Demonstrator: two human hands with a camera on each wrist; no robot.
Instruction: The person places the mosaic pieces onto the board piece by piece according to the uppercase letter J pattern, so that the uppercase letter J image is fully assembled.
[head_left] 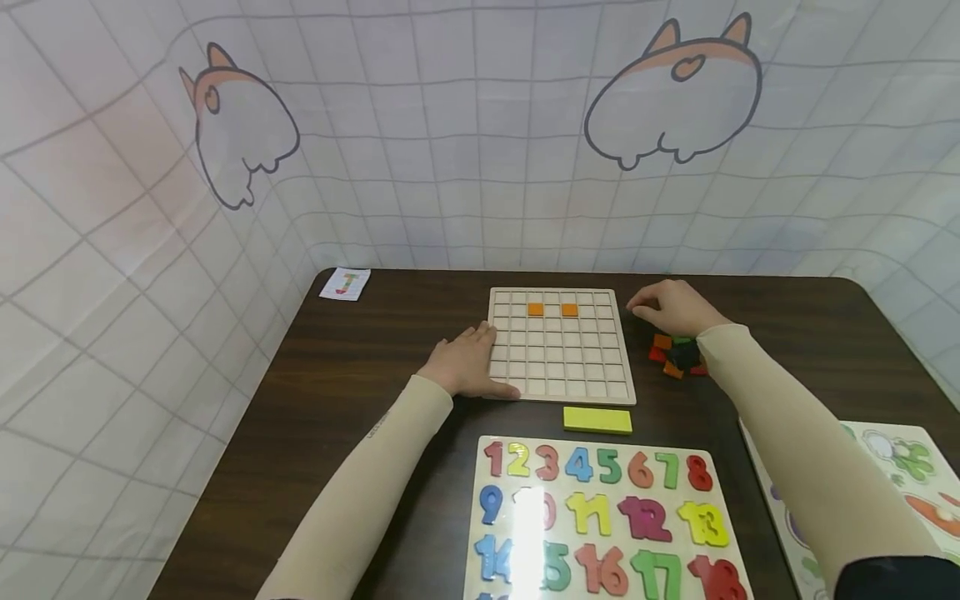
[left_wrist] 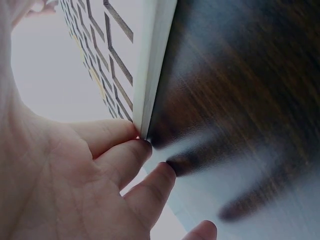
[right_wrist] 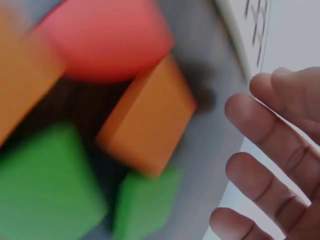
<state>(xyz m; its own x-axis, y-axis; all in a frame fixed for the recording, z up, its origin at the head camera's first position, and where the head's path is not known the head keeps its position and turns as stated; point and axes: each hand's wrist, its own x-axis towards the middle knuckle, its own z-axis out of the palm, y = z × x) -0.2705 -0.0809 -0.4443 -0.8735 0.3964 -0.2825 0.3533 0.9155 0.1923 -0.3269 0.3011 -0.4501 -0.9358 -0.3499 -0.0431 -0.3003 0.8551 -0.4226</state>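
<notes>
A dark wood-grained table [head_left: 420, 304] stood against a hung pale cloth [head_left: 450, 125], printed with grid lines and two rounded animal drawings [head_left: 672, 104], each showing two pointed ears. A small white card [head_left: 346, 284] lay at the table's far left corner. Near the front lay a number puzzle [head_left: 508, 508] with raised coloured numerals, a bright glare across part of it, and at the right a picture board [head_left: 918, 433] was partly covered by the person's beige right sleeve [head_left: 810, 442]. In the middle of the table a pale grid board [head_left: 555, 367] lay flat, with two orange squares [head_left: 536, 309] set apart in one of its far rows. The left hand [head_left: 467, 362] was spread at its left side, fingertips touching the edge and thumb at the near corner, not clenched. A yellow-green bar [head_left: 597, 420] lay just beyond the number puzzle. The right hand [head_left: 675, 307] hovered beside the board's right edge, fingers loosely bent, with nothing visible in them. Loose coloured blocks [head_left: 662, 342], red, orange and green, lay on the table under that wrist; in the right wrist view, the fingertips were apart from the nearest orange one.
</notes>
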